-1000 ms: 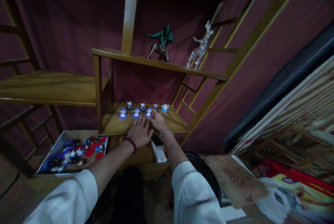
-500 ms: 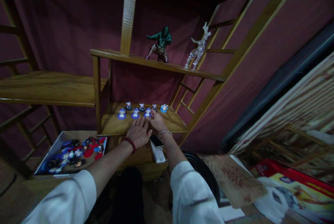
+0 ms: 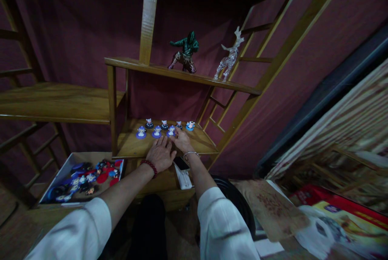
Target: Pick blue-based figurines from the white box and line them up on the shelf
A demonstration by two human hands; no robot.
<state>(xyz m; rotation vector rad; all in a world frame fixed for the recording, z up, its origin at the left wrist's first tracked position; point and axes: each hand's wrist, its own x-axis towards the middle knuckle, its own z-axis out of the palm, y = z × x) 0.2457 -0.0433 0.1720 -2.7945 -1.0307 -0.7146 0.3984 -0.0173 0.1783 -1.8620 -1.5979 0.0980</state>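
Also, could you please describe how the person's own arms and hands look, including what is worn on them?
The left hand is gloveless, with a dark red beaded bracelet at the wrist; the right hand is also gloveless, with a thin, silvery bangle. The left sleeve and right sleeve are white, loose and plain, and stop short of the wrists.

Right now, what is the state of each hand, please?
Left hand: open, palm down, nothing visibly held.
Right hand: at the rightmost purple-based figurine; grip cannot be told.
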